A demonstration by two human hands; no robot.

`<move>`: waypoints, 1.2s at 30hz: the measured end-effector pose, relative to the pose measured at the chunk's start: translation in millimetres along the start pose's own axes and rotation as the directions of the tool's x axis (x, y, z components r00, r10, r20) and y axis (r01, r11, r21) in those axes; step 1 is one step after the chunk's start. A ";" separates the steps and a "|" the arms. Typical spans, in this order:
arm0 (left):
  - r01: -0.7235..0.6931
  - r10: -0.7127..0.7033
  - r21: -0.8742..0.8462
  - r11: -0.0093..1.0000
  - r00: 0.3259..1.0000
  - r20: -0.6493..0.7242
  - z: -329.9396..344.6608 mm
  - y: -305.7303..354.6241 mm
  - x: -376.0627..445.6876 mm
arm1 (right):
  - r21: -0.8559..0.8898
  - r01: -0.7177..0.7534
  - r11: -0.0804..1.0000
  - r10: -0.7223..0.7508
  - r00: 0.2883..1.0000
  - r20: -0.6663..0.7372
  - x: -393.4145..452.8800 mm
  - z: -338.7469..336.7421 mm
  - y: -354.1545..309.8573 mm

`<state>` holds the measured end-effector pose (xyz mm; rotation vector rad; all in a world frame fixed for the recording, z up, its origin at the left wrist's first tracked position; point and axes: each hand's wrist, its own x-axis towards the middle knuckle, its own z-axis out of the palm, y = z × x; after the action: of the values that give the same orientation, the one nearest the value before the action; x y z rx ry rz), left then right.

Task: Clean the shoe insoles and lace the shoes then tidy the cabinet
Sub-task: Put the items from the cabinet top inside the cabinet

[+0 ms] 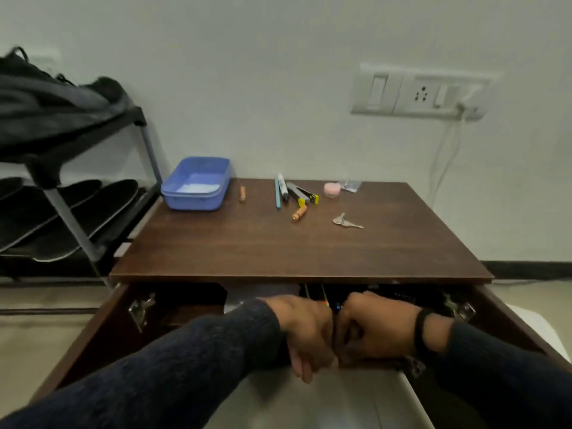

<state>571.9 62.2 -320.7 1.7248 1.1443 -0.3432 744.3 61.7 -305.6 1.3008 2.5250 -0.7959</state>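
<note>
Dark brown wood makes up the low cabinet (278, 243), which stands against a pale wall with both doors swung wide open toward the camera; a metal hinge (140, 308) shows on the inside of the left door and another on the right. Its interior is shadowed, and only dim shapes and a few thin coloured bits can be made out between the two hands.

Both hands reach into the opening just below the top board. The left hand (306, 332) and the right hand (374, 329) press knuckle to knuckle, fingers curled downward; whether either one grips something cannot be told, since the fingers hide whatever lies under them. Dark knitted sleeves cover both forearms, and a black band (421, 331) circles the right wrist.

On the cabinet top, at the back left corner, sits a blue plastic tub (196, 184) holding something white and pale in its bottom. Right of it lie a small orange stick (243, 194), a cluster of pens and markers (292, 193), another short orange piece (299, 213), a pink round lid or pot (332, 189), a clear wrapper (350, 184) and a set of keys (346, 222).

Left of the cabinet stands a metal shoe rack (71, 218): dark insoles (71, 212) lie side by side on its lower shelf, and a dark bag (55, 109) slumps on the top shelf. A switch and socket plate (418, 94) is on the wall, with a white cable hanging from it.
</note>
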 end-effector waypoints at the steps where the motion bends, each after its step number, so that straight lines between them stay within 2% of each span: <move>1: -0.024 0.023 -0.042 0.999 0.999 -0.024 -16.0 0.9 -17.0 | 0.082 0.054 0.995 -0.055 0.998 0.002 -1.7 -18.6 -6.8; 3: -0.059 0.045 -0.077 0.995 0.986 -0.163 -49.0 3.3 -47.8 | 0.225 0.113 0.968 -0.096 0.992 -0.085 -3.0 -52.9 -23.1; 5: -0.047 0.018 -0.076 0.996 0.936 -0.352 -78.0 1.9 -66.0 | 0.307 0.154 0.939 -0.064 0.957 -0.284 7.9 -75.1 -28.3; 6: -0.035 -0.009 -0.087 0.996 0.889 -0.459 -89.3 -0.7 -69.9 | 0.329 0.178 0.927 -0.037 0.920 -0.391 17.4 -83.4 -30.5; 7: -0.029 -0.044 -0.118 0.993 0.822 -0.568 -98.4 -4.0 -68.5 | 0.346 0.185 0.920 0.002 0.879 -0.476 30.6 -88.6 -29.3; 9: -0.042 -0.139 -0.213 0.976 0.634 -0.761 -111.7 -14.2 -54.0 | 0.404 0.175 0.898 0.116 0.792 -0.600 60.8 -97.3 -28.3; 11: -0.072 -0.219 -0.277 0.958 0.439 -0.871 -123.9 -28.4 -26.1 | 0.446 0.129 0.886 0.239 0.696 -0.677 91.4 -104.3 -29.5; 12: -0.088 -0.265 -0.316 0.945 0.364 -0.893 -129.4 -33.5 -11.9 | 0.444 0.094 0.891 0.283 0.649 -0.706 105.8 -107.1 -30.0; 14: -0.087 -0.346 -0.378 0.922 0.254 -0.903 -139.1 -37.2 5.7 | 0.389 0.016 0.921 0.307 0.584 -0.751 133.0 -114.2 -34.8; 16: -0.033 -0.347 -0.359 0.933 0.185 -0.919 -141.3 -29.3 7.5 | 0.332 -0.059 0.942 0.305 0.564 -0.767 156.3 -119.9 -38.8; 22: 0.053 -0.293 -0.289 0.956 0.122 -0.948 -133.6 -24.6 13.1 | 0.130 -0.297 0.946 0.290 0.595 -0.749 191.1 -130.5 -53.9; 25: 0.085 -0.266 -0.257 0.963 0.128 -0.955 -132.4 -24.2 12.3 | 0.014 -0.341 0.940 0.240 0.631 -0.738 195.8 -130.5 -61.3; 28: 0.082 -0.286 -0.277 0.957 0.129 -0.949 -133.8 -24.4 10.4 | -0.006 -0.358 0.934 0.247 0.658 -0.711 197.7 -130.3 -68.9; 31: -0.015 -0.345 -0.348 0.937 0.112 -0.932 -131.4 -24.9 8.2 | 0.079 -0.357 0.931 0.302 0.628 -0.717 196.9 -132.5 -71.7; 33: -0.130 -0.412 -0.419 0.899 0.080 -0.908 -129.2 -23.6 5.2 | 0.201 -0.332 0.921 0.367 0.575 -0.731 194.4 -132.1 -70.0; 36: -0.371 -0.543 -0.524 0.767 0.061 -0.837 -123.8 -22.5 0.1 | 0.454 -0.177 0.873 0.478 0.489 -0.730 186.6 -127.6 -62.9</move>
<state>520.3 168.0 -276.4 0.9884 2.0389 1.4299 592.0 231.2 -249.7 2.7531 2.5951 -0.5753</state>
